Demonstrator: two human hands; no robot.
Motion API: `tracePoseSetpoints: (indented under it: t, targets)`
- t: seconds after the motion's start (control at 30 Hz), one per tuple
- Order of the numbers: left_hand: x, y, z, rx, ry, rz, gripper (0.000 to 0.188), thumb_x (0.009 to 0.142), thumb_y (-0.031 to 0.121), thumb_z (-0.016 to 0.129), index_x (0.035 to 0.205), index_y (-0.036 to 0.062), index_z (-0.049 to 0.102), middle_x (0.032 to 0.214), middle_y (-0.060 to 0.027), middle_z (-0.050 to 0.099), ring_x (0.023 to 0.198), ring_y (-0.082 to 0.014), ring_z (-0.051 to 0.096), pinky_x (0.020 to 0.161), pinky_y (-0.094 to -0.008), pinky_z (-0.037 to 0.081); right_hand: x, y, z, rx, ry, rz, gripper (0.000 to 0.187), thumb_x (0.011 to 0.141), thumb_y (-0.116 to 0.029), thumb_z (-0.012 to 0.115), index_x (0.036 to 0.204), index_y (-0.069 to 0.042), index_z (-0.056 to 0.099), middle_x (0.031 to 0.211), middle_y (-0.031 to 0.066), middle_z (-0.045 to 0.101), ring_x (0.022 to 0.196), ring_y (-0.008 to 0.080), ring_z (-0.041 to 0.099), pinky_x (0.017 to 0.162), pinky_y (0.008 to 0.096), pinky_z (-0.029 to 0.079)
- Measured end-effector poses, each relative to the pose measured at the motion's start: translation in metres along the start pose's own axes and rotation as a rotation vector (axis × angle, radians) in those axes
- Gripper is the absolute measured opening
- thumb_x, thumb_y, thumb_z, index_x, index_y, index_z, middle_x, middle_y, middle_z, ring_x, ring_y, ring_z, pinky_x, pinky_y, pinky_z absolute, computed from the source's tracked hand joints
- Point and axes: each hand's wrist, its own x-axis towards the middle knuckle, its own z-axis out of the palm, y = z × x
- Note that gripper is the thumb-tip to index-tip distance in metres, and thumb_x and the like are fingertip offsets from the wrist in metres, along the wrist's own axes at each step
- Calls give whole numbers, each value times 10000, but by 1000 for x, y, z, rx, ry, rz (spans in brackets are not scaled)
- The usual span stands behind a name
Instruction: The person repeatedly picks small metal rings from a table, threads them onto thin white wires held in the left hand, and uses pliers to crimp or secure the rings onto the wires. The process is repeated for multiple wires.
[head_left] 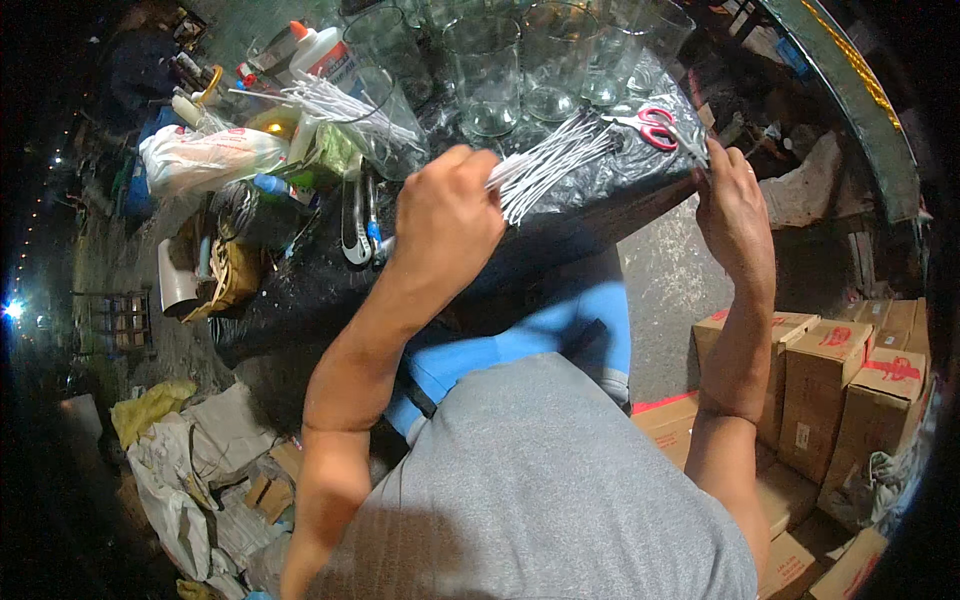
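Note:
A loose bundle of thin white wick-like strands point(560, 165) lies on the black plastic-covered table point(600, 200). My left hand point(450, 215) is closed at the bundle's left end; its fingertips are hidden, so what it grips is unclear. My right hand point(735, 205) is at the table's right edge, its fingers pinched together around something thin that I cannot make out. Between the bundle and this hand lie scissors point(655, 130) with red and white handles. Behind my left hand, a tilted clear glass point(385, 140) holds more white strands point(345, 105).
Several clear glasses point(490, 75) stand along the back. At the left are a white glue bottle point(322, 48) with an orange tip, a plastic bag point(210, 155) and a grey-handled cutter point(355, 225). Cardboard boxes point(825, 385) are stacked on the floor at right; crumpled sacks point(190, 470) lie at left.

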Motion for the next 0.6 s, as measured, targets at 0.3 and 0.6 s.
tracePoseSetpoints:
  t: [0.3,0.6]
  targets:
    - [-17,-15,-35,-74,16,-139,244,986,186,693,1116,4,595,907,-134,641,761,-288,671,684,-399,534,-7,-62,27,511,-52,-77,282,786,79,686,1055,-6,677,925,180,627,860,388,645,758,447,505]
    - [-121,-49,-61,-1299,-206,-910,235,1095,220,570,1198,12,609,839,-73,598,635,-79,493,478,-189,356,29,-178,60,569,-319,-399,156,824,-86,747,942,-21,669,911,155,635,901,401,673,767,506,540]
